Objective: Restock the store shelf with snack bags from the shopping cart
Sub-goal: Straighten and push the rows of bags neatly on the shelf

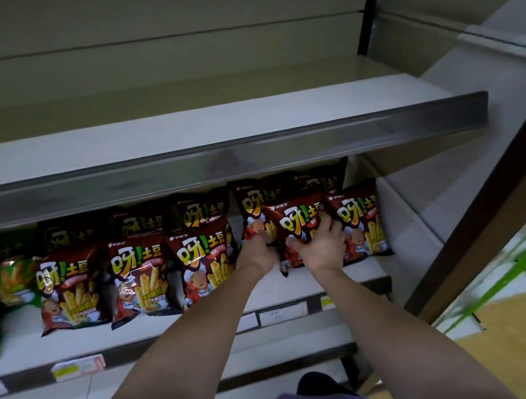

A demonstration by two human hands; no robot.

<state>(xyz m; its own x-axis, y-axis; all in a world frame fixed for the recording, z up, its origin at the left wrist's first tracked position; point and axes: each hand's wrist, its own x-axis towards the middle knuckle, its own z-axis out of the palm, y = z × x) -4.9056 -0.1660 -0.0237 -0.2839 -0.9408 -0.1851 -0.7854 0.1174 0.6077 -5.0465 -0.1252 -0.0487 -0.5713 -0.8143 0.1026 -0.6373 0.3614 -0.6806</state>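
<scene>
Dark-red glossy snack bag (296,225) stands on the white shelf (318,280), right hand (321,245) gripping its front, left hand (258,254) gripping a bag's lower edge just beside it.

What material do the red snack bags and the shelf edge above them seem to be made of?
The red snack bags look like thin glossy plastic film: bright glare spots and fine creases show on their fronts, and the bag that both hands grip bends easily. The upper shelf edge looks like smooth grey metal with a dull sheen; it could also be painted or plastic, which the picture leaves open.
</scene>
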